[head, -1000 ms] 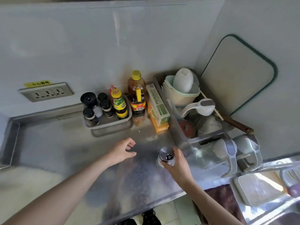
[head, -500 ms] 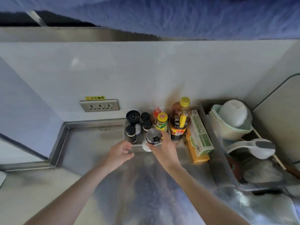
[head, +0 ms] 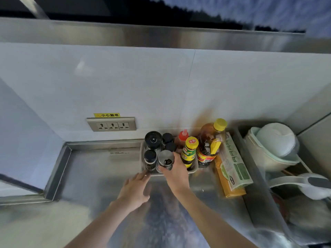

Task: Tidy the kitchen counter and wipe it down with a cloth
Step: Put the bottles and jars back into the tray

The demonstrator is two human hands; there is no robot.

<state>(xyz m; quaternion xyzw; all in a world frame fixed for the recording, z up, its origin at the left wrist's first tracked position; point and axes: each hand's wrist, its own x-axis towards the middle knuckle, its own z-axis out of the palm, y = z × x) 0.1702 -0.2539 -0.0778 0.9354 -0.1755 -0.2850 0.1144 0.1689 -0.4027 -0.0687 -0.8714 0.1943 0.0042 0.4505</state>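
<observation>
My right hand (head: 176, 173) grips a glass shaker with a silver perforated lid (head: 165, 161) and holds it inside the front of the metal condiment tray (head: 194, 169), between a black-capped spice jar (head: 150, 159) and a yellow-capped bottle (head: 190, 151). My left hand (head: 136, 189) is open with fingers spread, its fingertips at the tray's front left edge. The steel counter (head: 100, 176) stretches out around both arms. No cloth is in view.
A large oil bottle (head: 212, 140), a red-capped bottle (head: 182, 138) and a black grinder (head: 153, 140) fill the tray's back. Two long boxes (head: 232, 167) lie right of it. A dish rack (head: 258, 185) with bowls (head: 275, 145) stands at right. A wall socket (head: 112, 124) sits behind.
My right hand carried the shaker from the counter's front right up to the tray and lowered it among the jars. My left hand moved forward to the tray's edge. The view tilted up.
</observation>
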